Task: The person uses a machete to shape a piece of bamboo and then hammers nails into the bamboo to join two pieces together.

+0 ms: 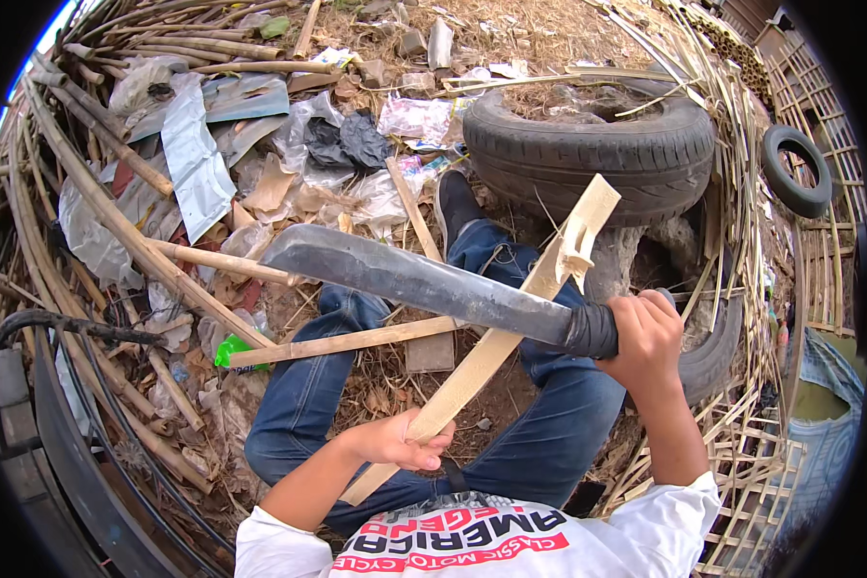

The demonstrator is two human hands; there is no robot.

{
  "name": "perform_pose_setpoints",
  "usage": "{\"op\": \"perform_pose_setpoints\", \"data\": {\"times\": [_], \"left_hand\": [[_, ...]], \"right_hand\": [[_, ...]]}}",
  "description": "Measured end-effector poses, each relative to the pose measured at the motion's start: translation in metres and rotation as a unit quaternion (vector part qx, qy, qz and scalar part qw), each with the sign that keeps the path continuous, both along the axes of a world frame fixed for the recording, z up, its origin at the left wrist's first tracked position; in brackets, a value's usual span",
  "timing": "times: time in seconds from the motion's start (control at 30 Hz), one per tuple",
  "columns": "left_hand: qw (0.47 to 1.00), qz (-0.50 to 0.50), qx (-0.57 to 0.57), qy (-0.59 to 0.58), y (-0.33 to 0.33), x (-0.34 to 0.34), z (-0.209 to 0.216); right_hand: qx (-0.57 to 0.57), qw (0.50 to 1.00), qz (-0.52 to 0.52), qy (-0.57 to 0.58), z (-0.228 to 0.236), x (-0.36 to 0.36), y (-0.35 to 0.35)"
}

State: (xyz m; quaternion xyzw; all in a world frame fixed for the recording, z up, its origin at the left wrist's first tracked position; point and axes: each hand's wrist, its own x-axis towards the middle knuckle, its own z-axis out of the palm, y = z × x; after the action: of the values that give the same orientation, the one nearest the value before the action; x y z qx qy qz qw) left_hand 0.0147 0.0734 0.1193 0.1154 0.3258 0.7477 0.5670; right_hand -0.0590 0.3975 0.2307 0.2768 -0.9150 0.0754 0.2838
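My right hand (643,332) is closed round the black-wrapped handle of a machete (414,284). Its wide, dark blade points left and crosses above a pale bamboo strip (482,361). My left hand (400,441) grips that strip near its lower end, and it slants up to the right. Close to the strip's upper end, a curled shaving (576,252) stands off the surface, still attached. Whether the blade touches the strip, I cannot tell. Another bamboo strip (356,341) lies across my legs below the blade.
A large tyre (588,159) lies beyond my feet, and a small tyre (797,171) rests at the right by woven bamboo lattice (824,106). Bamboo poles (116,226) heap up on the left amid plastic litter (197,159). A green wrapper (241,353) lies near my knee.
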Motion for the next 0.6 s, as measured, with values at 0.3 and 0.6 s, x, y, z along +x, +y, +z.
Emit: {"op": "perform_pose_setpoints", "data": {"times": [0.3,0.6], "left_hand": [[0.999,-0.039,0.023,-0.023,0.002,0.001,0.000],[0.995,-0.023,-0.101,-0.004,0.016,0.001,0.008]], "right_hand": [[-0.022,1.000,-0.013,0.000,0.003,-0.004,0.003],[-0.013,0.991,-0.132,0.003,-0.016,-0.009,0.025]]}}
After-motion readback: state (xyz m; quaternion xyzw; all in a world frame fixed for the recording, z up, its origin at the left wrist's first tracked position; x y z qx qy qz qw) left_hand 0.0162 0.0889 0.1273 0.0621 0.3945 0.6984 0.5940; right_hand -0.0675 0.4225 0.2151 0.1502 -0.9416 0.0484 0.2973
